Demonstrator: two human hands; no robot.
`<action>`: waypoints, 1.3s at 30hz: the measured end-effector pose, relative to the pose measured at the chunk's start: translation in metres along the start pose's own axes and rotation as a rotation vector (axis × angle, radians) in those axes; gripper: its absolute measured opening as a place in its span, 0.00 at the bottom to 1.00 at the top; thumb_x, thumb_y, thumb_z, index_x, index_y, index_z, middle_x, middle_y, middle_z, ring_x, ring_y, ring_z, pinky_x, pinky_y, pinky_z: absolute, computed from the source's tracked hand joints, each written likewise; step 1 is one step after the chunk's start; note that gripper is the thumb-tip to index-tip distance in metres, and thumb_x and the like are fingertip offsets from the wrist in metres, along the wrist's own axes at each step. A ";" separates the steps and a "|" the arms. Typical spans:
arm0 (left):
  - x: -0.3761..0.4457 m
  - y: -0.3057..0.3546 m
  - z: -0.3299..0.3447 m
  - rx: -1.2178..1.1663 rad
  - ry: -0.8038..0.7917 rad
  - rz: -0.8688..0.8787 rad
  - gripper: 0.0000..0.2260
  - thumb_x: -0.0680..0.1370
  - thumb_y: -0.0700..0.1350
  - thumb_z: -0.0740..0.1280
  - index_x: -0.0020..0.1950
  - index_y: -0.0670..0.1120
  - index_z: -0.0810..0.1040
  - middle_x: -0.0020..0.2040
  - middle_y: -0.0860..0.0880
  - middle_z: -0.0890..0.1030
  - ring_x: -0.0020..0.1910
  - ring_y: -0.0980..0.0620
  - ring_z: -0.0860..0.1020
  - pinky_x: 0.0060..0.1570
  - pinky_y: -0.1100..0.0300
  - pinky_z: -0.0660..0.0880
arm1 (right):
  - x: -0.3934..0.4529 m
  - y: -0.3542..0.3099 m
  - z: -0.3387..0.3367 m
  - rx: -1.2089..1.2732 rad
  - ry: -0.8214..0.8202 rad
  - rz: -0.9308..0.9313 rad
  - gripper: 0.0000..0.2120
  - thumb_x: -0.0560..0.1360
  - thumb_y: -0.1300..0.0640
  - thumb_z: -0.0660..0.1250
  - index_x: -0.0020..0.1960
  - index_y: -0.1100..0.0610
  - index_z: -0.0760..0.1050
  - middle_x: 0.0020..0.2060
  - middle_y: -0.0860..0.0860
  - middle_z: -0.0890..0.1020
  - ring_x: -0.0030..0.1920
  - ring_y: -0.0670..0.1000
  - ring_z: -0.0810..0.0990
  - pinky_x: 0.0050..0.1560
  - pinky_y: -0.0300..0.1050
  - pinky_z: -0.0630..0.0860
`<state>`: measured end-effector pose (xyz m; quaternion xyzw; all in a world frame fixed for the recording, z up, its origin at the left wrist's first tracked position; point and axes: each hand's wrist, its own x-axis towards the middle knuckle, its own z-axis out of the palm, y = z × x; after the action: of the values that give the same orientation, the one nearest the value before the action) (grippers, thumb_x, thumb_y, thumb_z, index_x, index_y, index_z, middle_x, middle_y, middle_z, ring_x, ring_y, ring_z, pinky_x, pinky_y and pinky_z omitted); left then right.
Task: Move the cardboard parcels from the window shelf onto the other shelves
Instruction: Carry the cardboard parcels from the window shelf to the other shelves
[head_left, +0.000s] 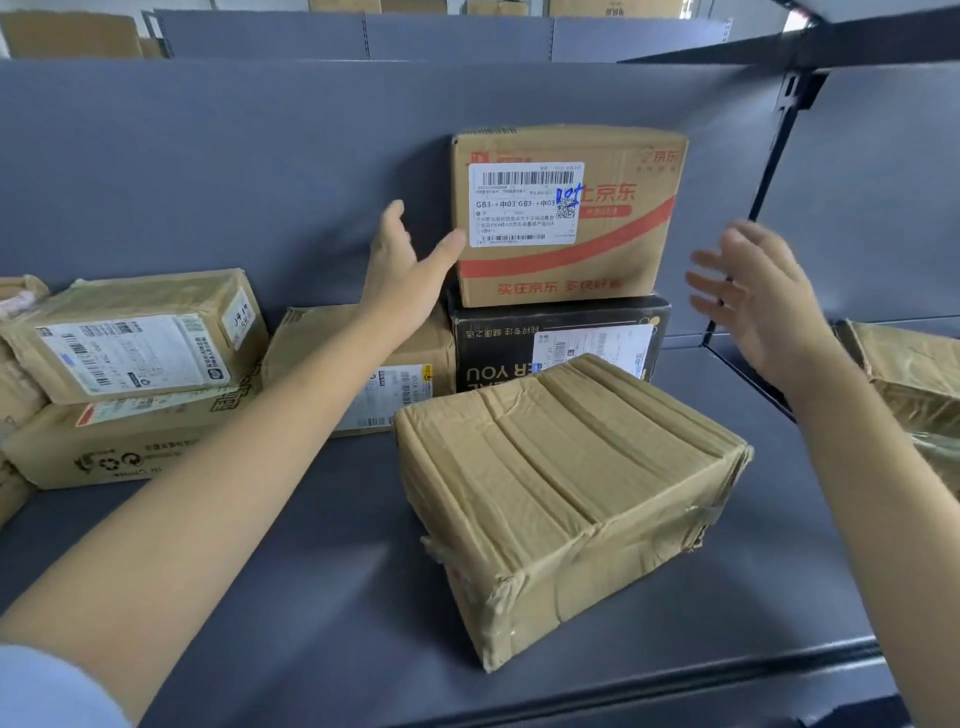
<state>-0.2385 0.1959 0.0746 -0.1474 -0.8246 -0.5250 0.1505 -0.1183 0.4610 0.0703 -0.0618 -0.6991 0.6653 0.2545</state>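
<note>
Though stacked, parcels (569, 213) beside hands (402, 273).

1. The left arm (218, 499) reaches forward and up from the lower left, bare from wrist to near the elbow, with a pale blue sleeve (47, 691) at the bottom corner.
2. The left hand (410, 260) is open, palm turned right, fingers straight and together pointing up, thumb spread out to the right.
3. The right arm (872, 499) rises from the lower right edge, bare.
4. The right hand (758, 296) is open, palm turned left, fingers spread and pointing left and up; it is blurred.
5. The two hands face each other, well apart, at about the same height.
</note>
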 end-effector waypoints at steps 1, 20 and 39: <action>-0.013 -0.005 -0.008 0.021 0.028 0.058 0.28 0.77 0.52 0.64 0.74 0.46 0.59 0.70 0.46 0.67 0.67 0.52 0.68 0.63 0.60 0.64 | -0.014 0.002 -0.008 0.023 -0.122 0.062 0.33 0.68 0.39 0.70 0.69 0.49 0.66 0.55 0.46 0.80 0.63 0.53 0.76 0.59 0.48 0.76; -0.137 -0.021 -0.117 -0.367 -0.388 -0.261 0.28 0.80 0.63 0.49 0.61 0.42 0.76 0.50 0.37 0.79 0.33 0.56 0.68 0.30 0.65 0.69 | -0.134 -0.039 0.059 0.077 -0.204 0.046 0.21 0.66 0.35 0.69 0.49 0.50 0.78 0.36 0.48 0.84 0.34 0.48 0.82 0.36 0.43 0.81; -0.174 -0.102 -0.131 -0.114 -0.487 -0.004 0.61 0.59 0.58 0.77 0.75 0.57 0.34 0.76 0.54 0.53 0.73 0.57 0.57 0.72 0.53 0.58 | -0.163 0.001 0.131 -0.210 -0.260 -0.046 0.33 0.62 0.50 0.72 0.65 0.45 0.66 0.52 0.46 0.77 0.53 0.48 0.78 0.52 0.48 0.80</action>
<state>-0.1089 0.0207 -0.0264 -0.2761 -0.8059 -0.5199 -0.0623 -0.0355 0.2743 0.0271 0.0149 -0.7930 0.5851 0.1692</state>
